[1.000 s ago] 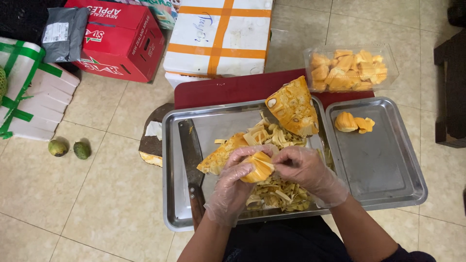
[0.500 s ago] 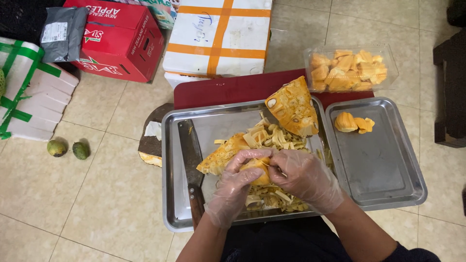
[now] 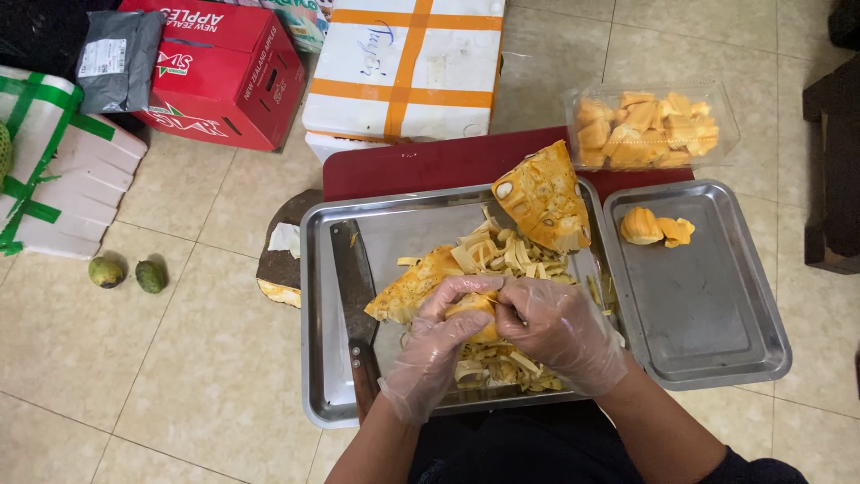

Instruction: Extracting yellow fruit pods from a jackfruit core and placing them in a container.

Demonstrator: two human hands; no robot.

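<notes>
Both hands wear thin, clear plastic gloves, wrinkled and faintly glossy: left hand [image 3: 439, 345], right hand [image 3: 560, 332]. Between them, a jackfruit pod [image 3: 475, 309], waxy, smooth orange flesh. Under the grip, pale fibrous strands [image 3: 502, 255], stringy and matt. Beneath that, a steel tray [image 3: 327, 358], brushed metal, dull sheen. Left of the grip, a cleaver [image 3: 354, 278]: dark matt blade, wooden handle. Right of the grip, a second steel tray [image 3: 708, 305], same finish. Beyond it, a clear glossy plastic box [image 3: 726, 121].
</notes>
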